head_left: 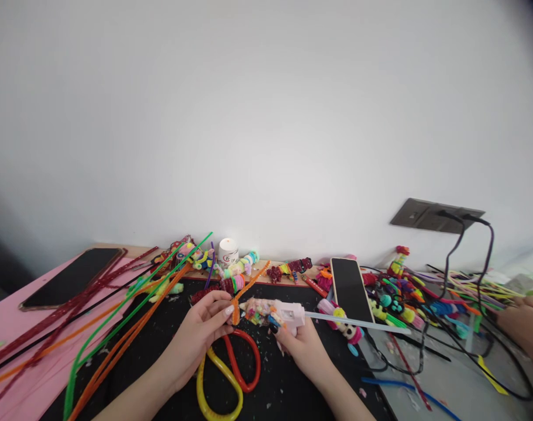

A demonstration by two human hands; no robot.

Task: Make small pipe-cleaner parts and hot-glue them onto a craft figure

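The left hand [213, 318] pinches a short piece of orange pipe cleaner [236, 313] between thumb and fingertips, well in front of the wall [266, 128] and above a black mat [301, 403] that is strewn with small scraps. The right hand [298, 341] is wrapped around a pale glue gun [291, 314], its fingers closed on the handle; the front of the gun is crusted with coloured fluff and points left at the orange piece — just beside it, though I cannot tell whether the two touch. A long translucent glue stick [351, 321] juts from the back of the gun toward the right. Beneath the left hand hang or lie two bent loops, one red [258, 359] and one yellow [201, 389]. To the left, green stems [69, 389] and orange stems [90, 389] slant across the mat, near a pink sheet [33, 292] bearing a dark phone [73, 278]. Along the back sit a paper cup [228, 252] and a dark red and yellow fuzzy figure [290, 269]; a second phone [352, 289] with a pale rim lies right of them, beside a heap of colourful fuzzy pieces [395, 301]. Farther right, black cables run from a wall socket [424, 214] down to the grey worktop [453, 380], and another person's hand [525, 321] shows at the edge — what it holds is unclear.
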